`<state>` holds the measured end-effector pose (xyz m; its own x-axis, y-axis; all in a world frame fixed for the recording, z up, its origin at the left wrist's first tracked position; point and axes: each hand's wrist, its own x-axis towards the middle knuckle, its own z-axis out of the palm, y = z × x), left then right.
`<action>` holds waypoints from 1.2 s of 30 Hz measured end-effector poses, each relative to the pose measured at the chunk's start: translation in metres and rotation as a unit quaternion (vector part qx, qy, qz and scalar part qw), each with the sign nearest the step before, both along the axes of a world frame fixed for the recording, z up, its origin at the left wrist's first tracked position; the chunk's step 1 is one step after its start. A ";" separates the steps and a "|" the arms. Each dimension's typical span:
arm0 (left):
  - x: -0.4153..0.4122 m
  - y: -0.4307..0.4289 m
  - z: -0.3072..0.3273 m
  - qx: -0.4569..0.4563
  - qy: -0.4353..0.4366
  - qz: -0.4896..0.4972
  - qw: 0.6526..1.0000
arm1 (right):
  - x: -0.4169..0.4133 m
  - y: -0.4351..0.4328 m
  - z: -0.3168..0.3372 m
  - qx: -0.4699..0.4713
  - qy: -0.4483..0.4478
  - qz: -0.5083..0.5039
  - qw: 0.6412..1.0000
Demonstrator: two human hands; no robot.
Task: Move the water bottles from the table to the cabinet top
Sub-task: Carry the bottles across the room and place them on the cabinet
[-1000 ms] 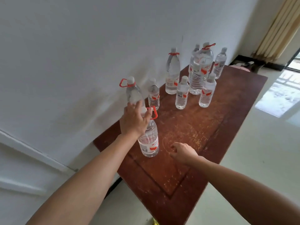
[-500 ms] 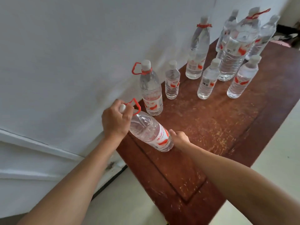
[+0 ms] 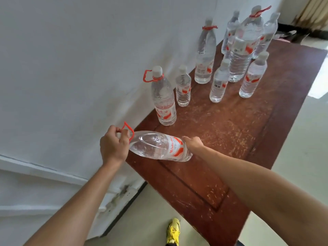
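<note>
A large clear water bottle (image 3: 159, 146) with a red label lies nearly level in the air over the near left corner of the brown wooden table (image 3: 230, 139). My left hand (image 3: 113, 144) grips its neck by the red carry loop. My right hand (image 3: 192, 143) touches the bottle's bottom end, its fingers mostly hidden behind the bottle. Several more water bottles stand upright on the table: a big one with a red loop (image 3: 164, 100), a small one (image 3: 183, 87) beside it, and a cluster (image 3: 237, 55) further back.
A white wall (image 3: 88, 59) runs along the table's left side, with a white ledge (image 3: 35, 167) below. A yellow shoe (image 3: 173, 231) shows on the pale floor by the table's near edge. Curtains hang at the far right corner.
The bottle has been lifted off the table and tipped from upright to nearly level. My right hand moved from the tabletop to the bottle's base. The view has shifted closer.
</note>
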<state>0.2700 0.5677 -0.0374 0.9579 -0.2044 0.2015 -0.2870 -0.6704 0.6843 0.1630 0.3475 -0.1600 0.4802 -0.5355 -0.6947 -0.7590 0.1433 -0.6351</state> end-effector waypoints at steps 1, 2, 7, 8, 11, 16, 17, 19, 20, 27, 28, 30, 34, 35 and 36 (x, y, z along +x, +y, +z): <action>0.001 -0.003 0.001 -0.002 -0.001 -0.029 1.000 | -0.011 0.004 0.004 -0.008 0.008 -0.027 1.000; 0.001 -0.004 0.000 0.000 -0.001 -0.053 0.999 | -0.023 0.008 0.006 -0.017 0.015 -0.049 0.999; -0.028 -0.031 0.002 -0.005 0.016 -0.173 0.985 | -0.106 0.020 0.018 -0.066 0.038 -0.138 0.988; -0.041 -0.042 0.004 -0.009 0.013 -0.207 0.978 | -0.130 0.023 0.023 -0.073 0.040 -0.165 0.983; -0.089 -0.077 0.009 -0.018 0.031 -0.314 0.949 | -0.204 0.031 0.027 -0.101 0.042 -0.248 0.963; -0.218 -0.124 0.019 -0.009 0.050 -0.484 0.874 | -0.360 0.062 0.040 -0.119 0.073 -0.395 0.908; -0.245 -0.128 0.020 -0.009 0.059 -0.509 0.859 | -0.389 0.068 0.040 -0.122 0.080 -0.417 0.897; -0.310 -0.135 0.020 -0.006 0.061 -0.565 0.823 | -0.457 0.088 0.041 -0.112 0.089 -0.474 0.869; -0.342 -0.137 0.019 -0.004 0.061 -0.589 0.806 | -0.489 0.099 0.040 -0.108 0.095 -0.498 0.855; -0.589 -0.124 0.004 0.041 0.089 -0.710 0.698 | -0.716 0.207 0.036 -0.074 0.120 -0.628 0.765; -0.626 -0.119 0.002 0.047 0.092 -0.724 0.682 | -0.746 0.225 0.039 -0.067 0.127 -0.642 0.753; -0.699 -0.108 -0.001 0.061 0.116 -0.749 0.650 | -0.806 0.260 0.044 -0.053 0.141 -0.674 0.724; -0.840 -0.081 -0.004 0.094 0.134 -0.797 0.581 | -0.915 0.328 0.054 -0.038 0.174 -0.733 0.657; -0.872 -0.075 -0.005 0.102 0.139 -0.810 0.561 | -0.939 0.341 0.055 -0.035 0.182 -0.744 0.642; -0.908 -0.071 -0.009 0.108 0.143 -0.823 0.539 | -0.963 0.356 0.056 -0.028 0.188 -0.757 0.626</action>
<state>-0.6379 0.4970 -0.0465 -0.5720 -0.8134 -0.1058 -0.5178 0.2580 0.8156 -0.8000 0.7038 -0.1040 -0.7979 -0.2073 -0.5660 0.1216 0.8643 -0.4881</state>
